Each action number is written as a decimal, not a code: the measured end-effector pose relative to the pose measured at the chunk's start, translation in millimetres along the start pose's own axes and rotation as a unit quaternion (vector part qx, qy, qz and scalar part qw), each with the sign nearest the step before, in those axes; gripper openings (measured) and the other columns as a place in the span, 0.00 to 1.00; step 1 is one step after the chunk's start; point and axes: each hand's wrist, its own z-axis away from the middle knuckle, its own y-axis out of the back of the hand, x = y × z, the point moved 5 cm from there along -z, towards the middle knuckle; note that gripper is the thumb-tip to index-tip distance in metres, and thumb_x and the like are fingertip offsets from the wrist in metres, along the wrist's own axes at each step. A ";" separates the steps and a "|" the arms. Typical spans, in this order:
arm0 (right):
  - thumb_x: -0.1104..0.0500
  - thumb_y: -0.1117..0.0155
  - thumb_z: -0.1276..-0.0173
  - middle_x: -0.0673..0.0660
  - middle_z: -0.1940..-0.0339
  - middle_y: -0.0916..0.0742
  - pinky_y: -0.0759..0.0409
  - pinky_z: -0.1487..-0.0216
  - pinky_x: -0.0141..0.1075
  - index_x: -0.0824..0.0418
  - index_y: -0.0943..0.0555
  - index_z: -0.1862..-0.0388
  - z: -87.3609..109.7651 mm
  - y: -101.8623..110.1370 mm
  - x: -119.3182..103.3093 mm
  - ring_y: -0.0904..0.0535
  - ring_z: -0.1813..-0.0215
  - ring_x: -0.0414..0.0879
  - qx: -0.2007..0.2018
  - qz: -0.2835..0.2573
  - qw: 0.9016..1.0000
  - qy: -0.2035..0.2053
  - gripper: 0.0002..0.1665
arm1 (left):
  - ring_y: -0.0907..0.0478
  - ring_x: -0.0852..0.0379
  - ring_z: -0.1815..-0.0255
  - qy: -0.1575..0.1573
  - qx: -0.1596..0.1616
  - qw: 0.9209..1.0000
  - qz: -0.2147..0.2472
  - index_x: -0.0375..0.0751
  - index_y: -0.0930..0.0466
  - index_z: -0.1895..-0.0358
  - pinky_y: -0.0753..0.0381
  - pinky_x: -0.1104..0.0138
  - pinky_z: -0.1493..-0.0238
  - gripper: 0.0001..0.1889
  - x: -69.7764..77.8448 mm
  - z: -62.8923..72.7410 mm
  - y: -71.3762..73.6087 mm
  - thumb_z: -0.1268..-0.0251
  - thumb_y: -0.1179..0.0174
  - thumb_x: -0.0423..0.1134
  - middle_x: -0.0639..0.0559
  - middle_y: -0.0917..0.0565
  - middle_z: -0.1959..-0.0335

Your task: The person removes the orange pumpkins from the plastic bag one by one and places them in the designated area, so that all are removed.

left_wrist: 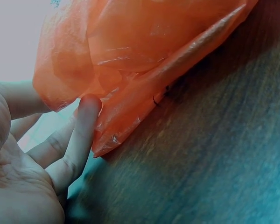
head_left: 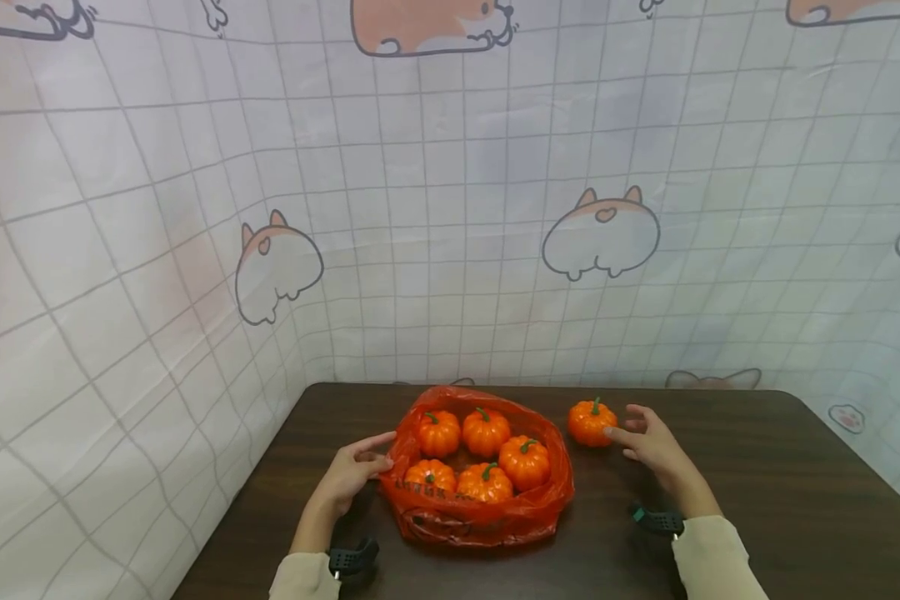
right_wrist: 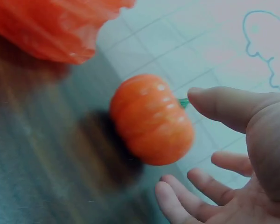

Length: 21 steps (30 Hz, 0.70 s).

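Observation:
An orange-red plastic bag (head_left: pixel 480 527) stands with its mouth spread, and several small orange pumpkins (head_left: pixel 524 463) with green stems sit inside. At the bag's left side, my left hand (head_left: pixel 351 473) touches the plastic, fingers fairly straight and thumb apart from them. In the left wrist view a fingertip (left_wrist: pixel 89 103) meets the bag (left_wrist: pixel 130 42), and the film hides the thumb's end. One loose pumpkin (head_left: pixel 592 423) lies right of the bag. My right hand (head_left: pixel 654 446) is spread beside it; in the right wrist view the thumb comes near the stem of this pumpkin (right_wrist: pixel 151 120).
A dark wooden table (head_left: pixel 780 483) carries everything. White cloth with a grid and cartoon dogs (head_left: pixel 600 237) hangs behind the table and on its left side. Both wrists wear dark straps (head_left: pixel 656 521).

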 end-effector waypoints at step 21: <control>0.52 0.33 0.27 0.64 0.44 0.16 0.20 0.49 0.37 0.63 0.25 0.33 20.1 -33.9 -83.8 0.19 0.46 0.51 -0.011 0.049 0.983 0.175 0.28 | 0.17 0.55 0.59 0.011 0.003 1.000 0.003 0.40 0.23 0.31 0.19 0.65 0.52 0.26 1.7 3.8 1.8 0.32 0.36 0.31 0.47 0.12 0.60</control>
